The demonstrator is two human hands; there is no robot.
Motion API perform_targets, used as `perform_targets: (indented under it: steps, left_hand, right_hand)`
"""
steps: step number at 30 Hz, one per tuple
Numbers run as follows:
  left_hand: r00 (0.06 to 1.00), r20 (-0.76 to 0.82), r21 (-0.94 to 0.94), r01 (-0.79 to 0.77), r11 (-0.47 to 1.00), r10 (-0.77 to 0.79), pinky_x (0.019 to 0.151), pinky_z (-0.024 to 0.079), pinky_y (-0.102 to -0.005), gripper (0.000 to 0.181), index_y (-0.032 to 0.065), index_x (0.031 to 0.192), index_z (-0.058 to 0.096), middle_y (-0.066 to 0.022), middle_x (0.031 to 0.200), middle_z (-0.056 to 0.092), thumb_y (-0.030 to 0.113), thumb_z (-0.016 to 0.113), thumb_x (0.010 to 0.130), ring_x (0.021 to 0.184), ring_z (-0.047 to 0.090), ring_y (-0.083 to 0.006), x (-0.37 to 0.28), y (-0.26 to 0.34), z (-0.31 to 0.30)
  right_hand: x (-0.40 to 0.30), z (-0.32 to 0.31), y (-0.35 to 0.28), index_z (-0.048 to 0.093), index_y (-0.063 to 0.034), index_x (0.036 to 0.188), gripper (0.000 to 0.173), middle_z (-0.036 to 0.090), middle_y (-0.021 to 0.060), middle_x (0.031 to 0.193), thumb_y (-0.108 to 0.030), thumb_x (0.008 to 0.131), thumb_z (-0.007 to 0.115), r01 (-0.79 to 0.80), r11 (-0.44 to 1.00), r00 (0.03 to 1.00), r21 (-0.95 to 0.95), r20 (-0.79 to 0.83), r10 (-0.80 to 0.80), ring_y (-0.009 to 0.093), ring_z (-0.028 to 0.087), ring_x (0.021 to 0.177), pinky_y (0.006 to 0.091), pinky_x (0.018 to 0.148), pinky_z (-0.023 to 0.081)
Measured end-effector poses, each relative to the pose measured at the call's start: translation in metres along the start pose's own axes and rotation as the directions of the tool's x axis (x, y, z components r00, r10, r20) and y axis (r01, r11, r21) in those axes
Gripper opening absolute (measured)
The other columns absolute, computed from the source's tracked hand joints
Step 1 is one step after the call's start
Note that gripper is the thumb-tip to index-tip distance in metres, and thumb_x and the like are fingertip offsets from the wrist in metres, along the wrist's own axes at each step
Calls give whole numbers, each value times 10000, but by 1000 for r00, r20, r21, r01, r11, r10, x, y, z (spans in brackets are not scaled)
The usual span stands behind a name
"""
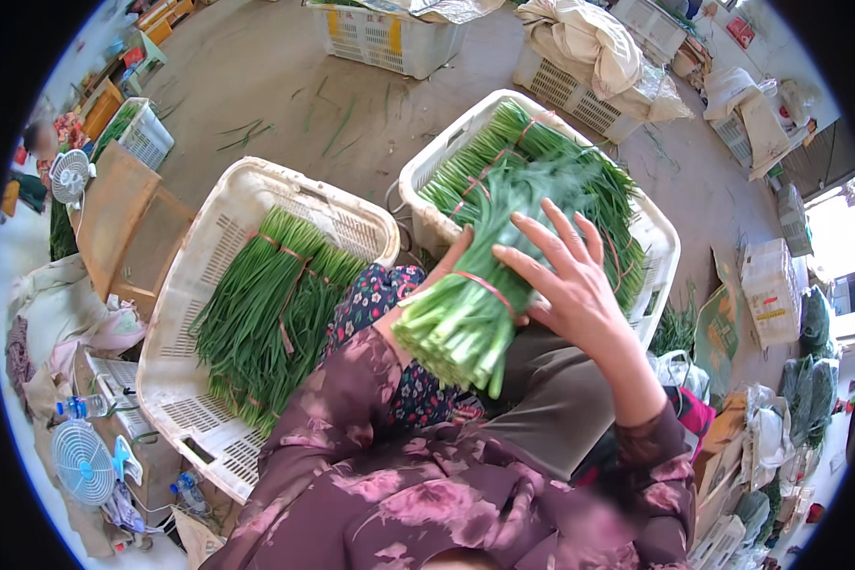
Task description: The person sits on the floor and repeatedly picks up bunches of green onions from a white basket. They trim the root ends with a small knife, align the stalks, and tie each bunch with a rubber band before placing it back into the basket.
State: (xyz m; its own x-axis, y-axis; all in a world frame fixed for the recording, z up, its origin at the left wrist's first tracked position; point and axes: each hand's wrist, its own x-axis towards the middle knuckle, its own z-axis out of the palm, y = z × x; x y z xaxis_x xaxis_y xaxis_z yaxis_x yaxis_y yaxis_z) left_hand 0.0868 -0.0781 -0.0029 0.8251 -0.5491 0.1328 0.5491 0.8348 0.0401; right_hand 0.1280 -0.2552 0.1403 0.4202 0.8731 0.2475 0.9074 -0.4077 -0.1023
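A bundle of green leafy stalks, probably garlic chives (pixel 463 320), with a red band around it, is held above the lap, cut ends towards me. My left hand (pixel 450 262) grips it from the left and below, mostly hidden behind it. Fingers spread, my right hand (pixel 570 285) lies against the right side of the leaves. Beyond, a white plastic crate (pixel 666 242) holds several red-tied bundles (pixel 470 174). In another white crate (pixel 178 285) on the left lie more tied bundles (pixel 263 306).
Covered crates (pixel 427 50) stand on the floor (pixel 271 92), which has loose leaves strewn on it. A wooden frame (pixel 121 214) and a blue-white fan (pixel 83 463) are at the left. Foam boxes (pixel 769 285) and bagged greens stand right. A person (pixel 43 142) is at far left.
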Motion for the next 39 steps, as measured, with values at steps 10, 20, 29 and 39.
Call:
perform_targets:
  steps: [10, 20, 29, 39]
  left_hand:
    - [897, -245, 345, -274, 898, 368, 993, 512, -453, 670, 25, 1411, 463, -179, 1331, 586, 482, 535, 927, 1144, 625, -283, -45, 44, 9]
    - [869, -246, 387, -318, 866, 429, 909, 565, -436, 529, 13, 1299, 553, -160, 1165, 672, 399, 584, 939, 998, 685, -276, -45, 36, 21]
    - [849, -265, 446, -313, 839, 458, 902, 567, -434, 480, 5, 1275, 561, -156, 1153, 676, 346, 606, 940, 994, 687, -270, -45, 37, 8]
    - [811, -196, 263, -498, 826, 551, 1017, 482, -492, 605, 27, 1287, 564, -170, 1241, 632, 526, 500, 950, 1134, 619, -319, -42, 50, 3]
  right_hand:
    - [-37, 36, -73, 702, 17, 1011, 163, 698, 133, 927, -20, 856, 671, -216, 656, 820, 723, -231, 524, 252, 685, 841, 330, 776, 533]
    - [-32, 50, -85, 718, -59, 941, 146, 685, 82, 883, -155, 832, 705, -281, 871, 886, 404, -241, 397, 282, 674, 759, 374, 664, 535]
    - [-35, 58, -72, 686, -32, 853, 150, 664, 115, 801, -174, 809, 706, -333, 895, 915, 297, -128, 383, 302, 641, 705, 378, 646, 524]
    - [-70, 43, -76, 624, 39, 717, 301, 612, 104, 642, -176, 927, 633, -491, 465, 869, 737, 376, 323, 170, 595, 604, 325, 574, 477]
